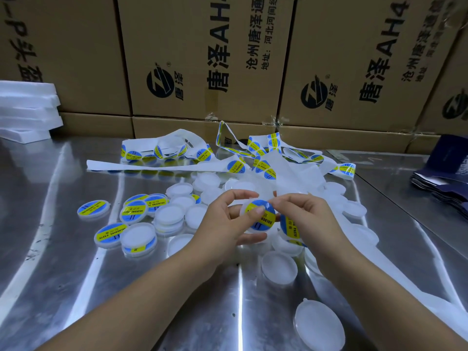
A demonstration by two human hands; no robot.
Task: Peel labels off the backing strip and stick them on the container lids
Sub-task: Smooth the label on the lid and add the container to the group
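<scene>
Left hand [222,220] grips lid [243,208] just above the table [76,274], thumb pressing label [264,215] flat so it bonds. Right hand [311,216] looks to pinch the label's edge, steadying it. Strip [298,182] trails under the right hand.

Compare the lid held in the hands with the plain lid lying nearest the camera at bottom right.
The held lid carries a blue and yellow label; the bare lid has none. The held lid is gripped above the table by the left hand and right hand; the bare lid lies on the table, untouched. Both are round, translucent white plastic.
</scene>
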